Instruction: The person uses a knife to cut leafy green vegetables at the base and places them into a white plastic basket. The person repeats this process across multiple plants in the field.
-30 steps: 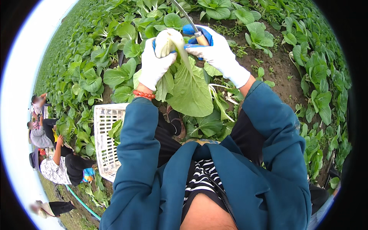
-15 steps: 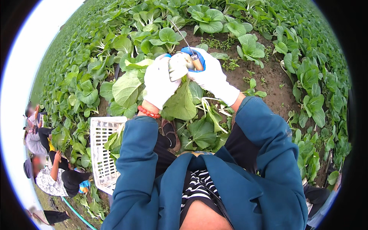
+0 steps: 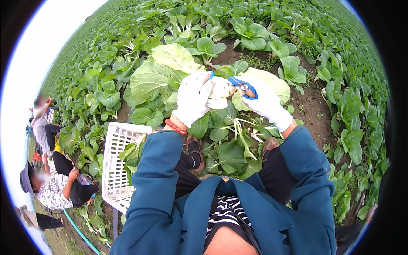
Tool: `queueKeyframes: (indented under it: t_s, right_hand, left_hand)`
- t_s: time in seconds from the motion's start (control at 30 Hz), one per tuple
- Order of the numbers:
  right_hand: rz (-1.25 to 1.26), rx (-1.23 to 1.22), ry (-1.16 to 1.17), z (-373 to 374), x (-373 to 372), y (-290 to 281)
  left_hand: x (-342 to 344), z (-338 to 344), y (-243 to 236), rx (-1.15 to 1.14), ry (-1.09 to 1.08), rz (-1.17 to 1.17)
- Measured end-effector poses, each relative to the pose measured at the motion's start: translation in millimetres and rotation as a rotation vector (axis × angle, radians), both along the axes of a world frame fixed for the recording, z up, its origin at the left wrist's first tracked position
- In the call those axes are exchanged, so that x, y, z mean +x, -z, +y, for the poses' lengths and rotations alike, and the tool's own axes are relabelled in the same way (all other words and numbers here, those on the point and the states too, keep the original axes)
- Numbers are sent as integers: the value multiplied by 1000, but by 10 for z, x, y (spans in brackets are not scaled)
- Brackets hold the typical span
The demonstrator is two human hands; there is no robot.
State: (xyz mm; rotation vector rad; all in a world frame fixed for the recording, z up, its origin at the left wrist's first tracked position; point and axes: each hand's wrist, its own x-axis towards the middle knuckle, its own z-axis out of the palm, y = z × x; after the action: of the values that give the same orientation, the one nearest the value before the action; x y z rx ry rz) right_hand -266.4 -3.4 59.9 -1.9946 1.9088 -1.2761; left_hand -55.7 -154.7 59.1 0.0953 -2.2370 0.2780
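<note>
My gloved left hand [image 3: 192,98] is closed around a bok choy [image 3: 222,88]. Its pale root end points right, and broad leaves fan out on the far left side of the hand. Beside the root end, my gloved right hand [image 3: 268,102] grips a knife [image 3: 250,92] by its short wooden handle. The thin blade slants up and left, close past the bok choy. A large pale green leaf [image 3: 272,82] spreads just beyond my right hand; whether the fingers hold it is hidden. Both gloves are white with blue fingertips.
A white slatted crate [image 3: 109,159] with some greens inside stands at my left. Loose leaves [image 3: 231,156] lie between my shoes. Growing bok choy [image 3: 345,131] surrounds me, with bare soil to the right. Several people sit at the far left near a green hose [image 3: 80,233].
The right hand has drawn away from the left, and the knife blade has tipped lower. A large leaf now shows spread beside the right hand. The whole view has shifted slightly.
</note>
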Motion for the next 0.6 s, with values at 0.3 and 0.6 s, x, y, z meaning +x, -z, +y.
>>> queueKeyframes:
  t_s: [0.3,0.6]
  right_hand:
    - [-93,-92,195,72,-460,-22]
    - [96,-43,68,249,33,-224]
  left_hand:
    - [162,-10,-197,534,62,162]
    - [32,-11,-216,1347,378,-46]
